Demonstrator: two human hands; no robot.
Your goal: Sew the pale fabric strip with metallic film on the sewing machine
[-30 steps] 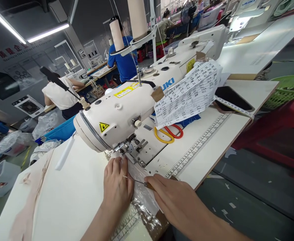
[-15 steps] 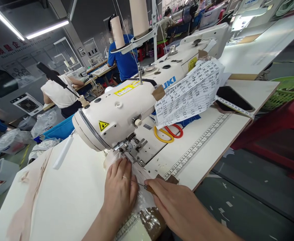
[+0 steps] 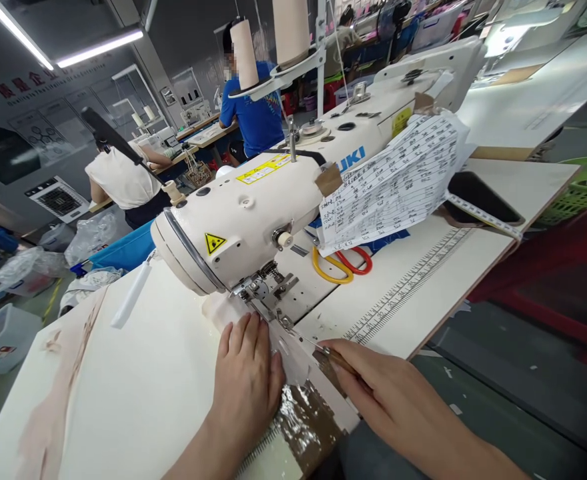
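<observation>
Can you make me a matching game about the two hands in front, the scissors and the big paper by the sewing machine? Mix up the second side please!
Things:
1. left hand
2. right hand
3. scissors
4. paper

Clues:
A. one yellow handle loop and one red one
B. gripping a thin tool by its brown handle
C. covered in writing, against the side of the white sewing machine
D. laid palm down on the pale cloth

Right pairs: 1-D, 2-B, 3-A, 4-C

The right hand has drawn the awl-like tool (earlier close by) away from the left hand.
</observation>
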